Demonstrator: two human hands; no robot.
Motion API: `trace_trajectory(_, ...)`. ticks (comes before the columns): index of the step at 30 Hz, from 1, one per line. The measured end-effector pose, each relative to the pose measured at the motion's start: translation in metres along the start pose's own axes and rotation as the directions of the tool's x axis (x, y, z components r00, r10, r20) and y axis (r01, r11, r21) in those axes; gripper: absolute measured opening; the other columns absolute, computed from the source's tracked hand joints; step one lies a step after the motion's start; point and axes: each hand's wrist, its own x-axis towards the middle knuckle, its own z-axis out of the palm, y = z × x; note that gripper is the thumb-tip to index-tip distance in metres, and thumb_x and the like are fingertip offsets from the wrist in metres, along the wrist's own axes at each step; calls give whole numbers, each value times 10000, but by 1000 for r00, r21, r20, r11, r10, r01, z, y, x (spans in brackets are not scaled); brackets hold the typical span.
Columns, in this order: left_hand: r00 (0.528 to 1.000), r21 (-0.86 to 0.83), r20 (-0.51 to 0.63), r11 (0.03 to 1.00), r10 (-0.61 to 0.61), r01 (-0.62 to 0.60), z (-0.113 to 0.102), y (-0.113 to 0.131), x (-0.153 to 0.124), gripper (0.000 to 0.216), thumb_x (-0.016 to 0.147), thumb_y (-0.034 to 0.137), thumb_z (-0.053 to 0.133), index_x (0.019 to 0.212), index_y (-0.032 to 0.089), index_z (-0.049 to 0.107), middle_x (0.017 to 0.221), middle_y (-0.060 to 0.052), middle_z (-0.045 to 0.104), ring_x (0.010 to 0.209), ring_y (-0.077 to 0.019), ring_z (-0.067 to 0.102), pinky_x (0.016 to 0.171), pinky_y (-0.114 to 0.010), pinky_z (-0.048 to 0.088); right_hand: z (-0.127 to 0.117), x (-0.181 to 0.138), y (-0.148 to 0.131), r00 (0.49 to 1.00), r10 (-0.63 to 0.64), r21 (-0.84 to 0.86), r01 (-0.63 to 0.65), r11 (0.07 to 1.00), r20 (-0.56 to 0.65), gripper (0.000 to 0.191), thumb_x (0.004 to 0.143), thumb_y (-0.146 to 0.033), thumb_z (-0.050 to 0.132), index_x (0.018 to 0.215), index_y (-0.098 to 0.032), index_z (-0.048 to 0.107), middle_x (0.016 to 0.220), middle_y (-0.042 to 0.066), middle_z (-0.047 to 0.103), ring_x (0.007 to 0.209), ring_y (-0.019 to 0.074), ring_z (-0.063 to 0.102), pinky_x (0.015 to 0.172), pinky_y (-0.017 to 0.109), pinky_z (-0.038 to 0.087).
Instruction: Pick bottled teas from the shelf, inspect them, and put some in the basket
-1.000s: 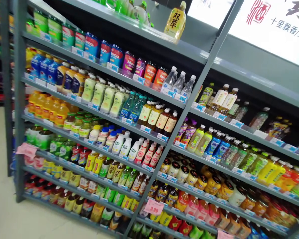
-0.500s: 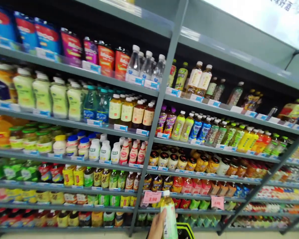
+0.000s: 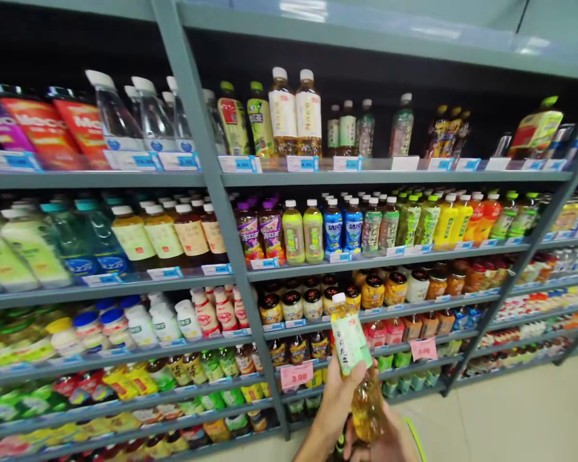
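A clear plastic tea bottle (image 3: pixel 349 337) with a white cap, a pale green and white label and amber liquid tilts in front of the lower shelves. My left hand (image 3: pixel 336 398) is wrapped round its middle, the thumb lying across the label's lower edge. Around the bottle's base is my right hand (image 3: pixel 394 431), its fingers curled at the bottom and partly hidden behind the bottle.
Grey shelving (image 3: pixel 385 262) full of drinks spans the view. White-capped tea bottles (image 3: pixel 283 112) stand on an upper shelf, with jars (image 3: pixel 313 305) lower down. A pink price tag (image 3: pixel 297 377) hangs left of my hands. Pale floor (image 3: pixel 515 417) shows at lower right.
The view has turned right and moved closer to the shelves. The bottle has risen and tilted in my left hand. My right hand has come into view at its base.
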Motion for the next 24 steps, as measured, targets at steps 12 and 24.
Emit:
trace_trajectory(12,953,21,239,980,187,-198,52,20,43,650,804,527,882,1277,136,667,1105,-167,738,1035,-319,709,857,-392,586,-62,15,-40,945,-327,-264,315,912,-3,731,777,-614,884,1319,-222,589,1154,138,747,980,287,755,810,342,622)
trace_trajectory(24,957,-78,201,978,208,-196,96,29,67,638,766,498,873,1256,136,683,1025,-132,739,861,-266,738,765,-344,601,-38,17,-71,833,-542,-471,436,767,-111,560,815,-423,844,1190,-238,471,994,43,657,855,209,648,784,289,539)
